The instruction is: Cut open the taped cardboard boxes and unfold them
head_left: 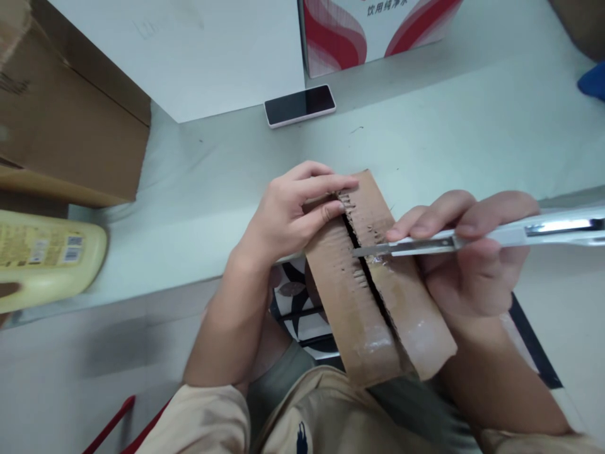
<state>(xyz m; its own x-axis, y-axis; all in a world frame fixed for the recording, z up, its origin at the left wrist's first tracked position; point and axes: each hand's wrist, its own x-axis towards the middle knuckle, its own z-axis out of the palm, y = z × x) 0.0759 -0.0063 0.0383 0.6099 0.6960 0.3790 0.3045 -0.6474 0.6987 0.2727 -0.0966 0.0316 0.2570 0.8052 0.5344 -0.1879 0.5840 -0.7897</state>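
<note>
A flat brown cardboard piece (340, 296) is tilted over the near table edge toward my body. A dark slit with ragged edges runs down its length, and shiny clear tape covers its lower part. At its top end my left hand (302, 208) grips the cardboard, thumb and fingers near the upper end of the slit. My right hand (472, 252) is closed around a white utility knife (510, 233). The knife's blade is extended and points left, its tip lying across the slit. Part of the right palm is hidden behind the knife and cardboard.
A phone (300, 106) lies on the pale table (212, 183) beside a white box (212, 57). A red-and-white carton (378, 31) stands at the back. On the left are a large cardboard box (85, 126) and a yellow bottle (51, 258). A blue object (593, 82) shows far right.
</note>
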